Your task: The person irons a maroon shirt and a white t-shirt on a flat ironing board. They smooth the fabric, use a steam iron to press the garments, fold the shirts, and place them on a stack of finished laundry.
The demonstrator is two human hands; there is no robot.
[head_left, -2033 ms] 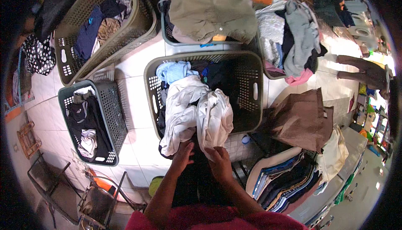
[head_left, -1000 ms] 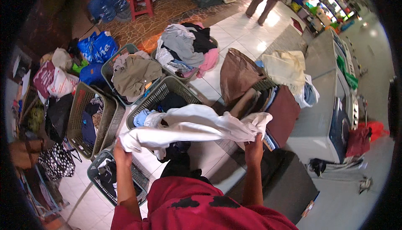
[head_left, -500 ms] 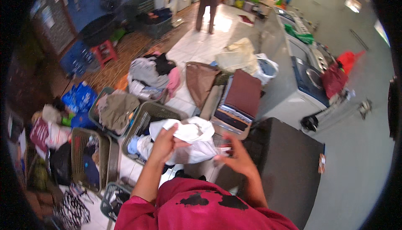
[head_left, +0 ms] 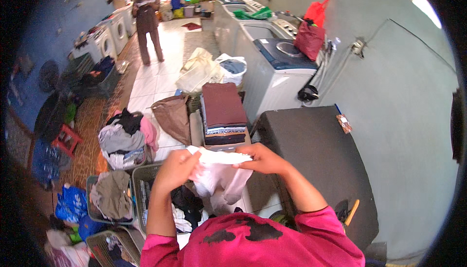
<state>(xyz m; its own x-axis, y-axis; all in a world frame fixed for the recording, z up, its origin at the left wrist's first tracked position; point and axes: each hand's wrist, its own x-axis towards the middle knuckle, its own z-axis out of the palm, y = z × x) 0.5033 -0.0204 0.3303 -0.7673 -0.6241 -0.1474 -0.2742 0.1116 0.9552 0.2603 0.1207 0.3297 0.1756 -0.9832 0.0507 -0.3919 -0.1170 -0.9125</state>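
Note:
A white garment (head_left: 219, 174) is stretched between my hands in front of my chest, its upper edge taut and its lower part hanging in folds. I cannot make out which kind of garment it is. My left hand (head_left: 176, 170) is closed on its left end. Gripping the right end is my right hand (head_left: 265, 159), thumb and fingers pinched on the edge. Below my left forearm stands a grey-green laundry basket (head_left: 142, 169) with black and white clothes (head_left: 187, 204) in it. Just beyond my hands rises a stack of folded clothes (head_left: 224, 104), brown on top.
A dark padded bench (head_left: 311, 145) stands at the right, by the wall. Top-loading washing machines (head_left: 277, 80) line that side. More baskets, one with an olive garment (head_left: 112, 194), and a heap of clothes (head_left: 121, 135) lie left. A person (head_left: 147, 24) stands far back.
My right hand has taken hold of the white garment, which is now drawn out between both hands. The view has swung to the right.

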